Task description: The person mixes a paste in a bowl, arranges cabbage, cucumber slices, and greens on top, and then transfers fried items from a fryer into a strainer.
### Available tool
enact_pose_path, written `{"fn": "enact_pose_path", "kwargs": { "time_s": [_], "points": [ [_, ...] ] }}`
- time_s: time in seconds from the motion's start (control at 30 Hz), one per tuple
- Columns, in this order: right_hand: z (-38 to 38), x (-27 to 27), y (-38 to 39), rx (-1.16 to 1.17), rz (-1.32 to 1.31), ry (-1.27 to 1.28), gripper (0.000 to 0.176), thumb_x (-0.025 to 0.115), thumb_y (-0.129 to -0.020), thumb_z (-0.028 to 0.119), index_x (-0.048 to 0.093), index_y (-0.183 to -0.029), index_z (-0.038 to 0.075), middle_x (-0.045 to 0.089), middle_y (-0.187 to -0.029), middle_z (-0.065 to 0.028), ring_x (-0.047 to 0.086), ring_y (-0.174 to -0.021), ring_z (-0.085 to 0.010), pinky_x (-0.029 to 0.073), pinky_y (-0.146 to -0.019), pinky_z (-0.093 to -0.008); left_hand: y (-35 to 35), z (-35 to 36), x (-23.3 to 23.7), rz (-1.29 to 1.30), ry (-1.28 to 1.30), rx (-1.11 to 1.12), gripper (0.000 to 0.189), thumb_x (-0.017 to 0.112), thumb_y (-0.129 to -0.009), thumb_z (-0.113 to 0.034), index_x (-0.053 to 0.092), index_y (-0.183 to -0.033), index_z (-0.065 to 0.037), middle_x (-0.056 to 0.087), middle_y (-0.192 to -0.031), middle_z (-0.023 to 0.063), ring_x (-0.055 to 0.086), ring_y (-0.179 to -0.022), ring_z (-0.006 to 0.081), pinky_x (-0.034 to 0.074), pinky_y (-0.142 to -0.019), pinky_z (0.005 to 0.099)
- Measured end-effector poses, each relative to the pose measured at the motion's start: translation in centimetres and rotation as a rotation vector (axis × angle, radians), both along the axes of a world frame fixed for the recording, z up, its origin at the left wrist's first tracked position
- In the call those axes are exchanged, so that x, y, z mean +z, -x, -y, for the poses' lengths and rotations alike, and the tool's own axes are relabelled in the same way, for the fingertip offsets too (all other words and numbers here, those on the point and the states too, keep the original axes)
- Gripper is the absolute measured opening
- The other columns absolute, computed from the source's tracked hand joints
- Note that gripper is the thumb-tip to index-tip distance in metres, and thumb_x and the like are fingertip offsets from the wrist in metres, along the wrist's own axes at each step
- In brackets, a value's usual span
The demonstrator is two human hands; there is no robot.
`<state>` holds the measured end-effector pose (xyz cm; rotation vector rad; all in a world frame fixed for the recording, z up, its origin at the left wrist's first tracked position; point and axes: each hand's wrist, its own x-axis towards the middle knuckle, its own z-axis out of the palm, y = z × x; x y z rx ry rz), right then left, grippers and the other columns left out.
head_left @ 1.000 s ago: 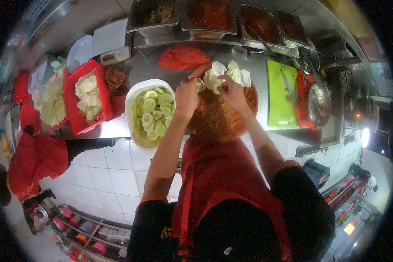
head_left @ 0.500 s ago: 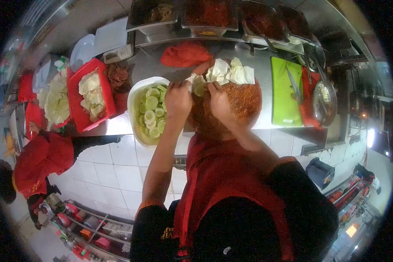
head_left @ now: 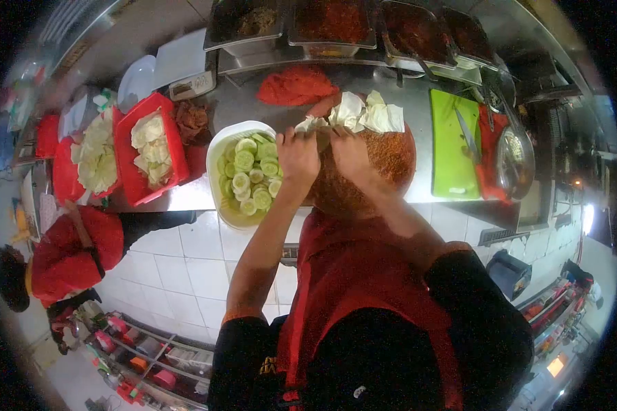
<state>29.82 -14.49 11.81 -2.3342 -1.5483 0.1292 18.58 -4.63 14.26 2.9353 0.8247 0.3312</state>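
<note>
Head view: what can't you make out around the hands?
Head view only:
- Fingertips of left hand and right hand: hidden behind the hands themselves; grip unclear.
- Near part of tray: covered by both hands.
- The pans: cut off by top edge.
- Display of scale: too small to read.

Steel surface (head_left: 243, 103), white tiles (head_left: 178, 274) below its edge, steel trays (head_left: 329, 27) along back, cluttered shelves (head_left: 140, 353) lower left, bright glare (head_left: 587, 218) right.

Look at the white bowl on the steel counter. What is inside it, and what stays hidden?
The white bowl holds round, pale green cucumber slices, heaped together. They cover the bowl's bottom, and the left hand and wrist hide its right rim.
</note>
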Motion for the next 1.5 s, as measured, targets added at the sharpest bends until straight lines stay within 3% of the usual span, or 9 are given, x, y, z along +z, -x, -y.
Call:
{"fn": "enact_pose_path", "kwargs": {
  "time_s": [0.2,0.4,0.5,0.6,0.87,1.03,1.2,1.27,1.5],
  "points": [
    [0.1,0.2,-0.2,-0.024,0.118,0.046,0.046,0.065,-0.074,0.005,0.057,-0.119,0.003,0.064,-0.106,-0.0137,0.064,-0.103,-0.0301,0.056,-0.083,-0.0417,-0.4,-0.8,1.0,-0.202,0.065,0.073,0.022,0.062,-0.079,-0.014,0.071,-0.098,-0.010,0.071,-0.093,0.0090,0.058,-0.106,0.0286,0.039,-0.090,0.0411],
    [0.0,2.5,0.9,-0.090,0.038,0.145,0.053,0.064,-0.073,0.004,0.056,-0.125,0.004,0.065,-0.113,-0.0180,0.065,-0.104,-0.0325,0.057,-0.082,-0.0399,0.6,-0.6,1.5,0.128,0.120,0.131,0.024,0.063,-0.073,-0.006,0.065,-0.097,-0.007,0.065,-0.100,0.0132,0.057,-0.101,0.0337,0.041,-0.089,0.0455],
    [-0.2,5.3,2.0,0.123,-0.158,-0.271,0.035,0.067,-0.073,0.008,0.065,-0.108,0.008,0.066,-0.102,-0.0138,0.067,-0.095,-0.0306,0.057,-0.078,-0.0393,6.2,-0.8,2.5,0.278,0.186,0.263,0.028,0.065,-0.073,-0.005,0.062,-0.101,-0.007,0.064,-0.099,0.0132,0.057,-0.101,0.0358,0.042,-0.090,0.0468],
    [-2.4,5.3,4.8,0.347,-0.156,-0.374,0.031,0.067,-0.072,0.008,0.065,-0.103,0.008,0.065,-0.097,-0.0106,0.066,-0.091,-0.0293,0.057,-0.076,-0.0386,11.0,-2.2,3.4,0.284,0.150,0.447,0.037,0.068,-0.074,-0.005,0.061,-0.110,-0.008,0.065,-0.102,0.0142,0.057,-0.102,0.0366,0.042,-0.093,0.0472],
    [-10.8,2.0,10.0,0.443,0.005,-0.231,0.037,0.064,-0.075,0.012,0.064,-0.111,0.006,0.063,-0.106,-0.0121,0.061,-0.107,-0.0292,0.053,-0.086,-0.0420,13.1,-4.1,1.5,0.155,0.147,0.478,0.049,0.067,-0.073,-0.002,0.057,-0.122,-0.006,0.064,-0.109,0.0210,0.058,-0.105,0.0403,0.045,-0.092,0.0488],
    [-10.7,3.1,10.9,0.469,-0.200,-0.027,0.040,0.060,-0.080,0.007,0.054,-0.120,0.004,0.060,-0.113,-0.0210,0.058,-0.112,-0.0355,0.047,-0.095,-0.0482,14.1,-4.2,0.1,0.118,0.189,0.414,0.059,0.068,-0.072,-0.005,0.051,-0.128,0.000,0.062,-0.116,0.0197,0.054,-0.112,0.0422,0.042,-0.095,0.0506],
    [-6.8,7.1,8.1,0.193,-0.554,0.048,0.029,0.061,-0.085,0.007,0.054,-0.113,0.006,0.063,-0.111,-0.0198,0.065,-0.099,-0.0360,0.051,-0.087,-0.0443,14.7,-5.2,0.3,0.240,0.326,0.293,0.051,0.064,-0.075,0.002,0.053,-0.124,-0.001,0.062,-0.111,0.0219,0.055,-0.106,0.0425,0.044,-0.092,0.0506],
    [-4.5,5.8,5.5,0.020,-0.678,-0.266,0.024,0.063,-0.089,0.011,0.058,-0.111,0.006,0.068,-0.094,-0.0210,0.068,-0.084,-0.0367,0.054,-0.074,-0.0451,15.1,-5.4,0.1,0.307,0.424,0.306,0.040,0.061,-0.081,0.003,0.055,-0.119,-0.004,0.063,-0.107,0.0206,0.059,-0.099,0.0404,0.047,-0.085,0.0481],
    [3.6,-0.3,-2.2,-0.248,-0.429,-0.333,0.023,0.069,-0.080,0.003,0.061,-0.102,0.003,0.067,-0.092,-0.0210,0.065,-0.083,-0.0417,0.053,-0.073,-0.0456,8.7,-1.8,4.5,0.445,0.556,0.219,0.019,0.060,-0.088,-0.002,0.055,-0.107,-0.007,0.061,-0.099,0.0168,0.062,-0.090,0.0364,0.047,-0.076,0.0458]
  ]
}}
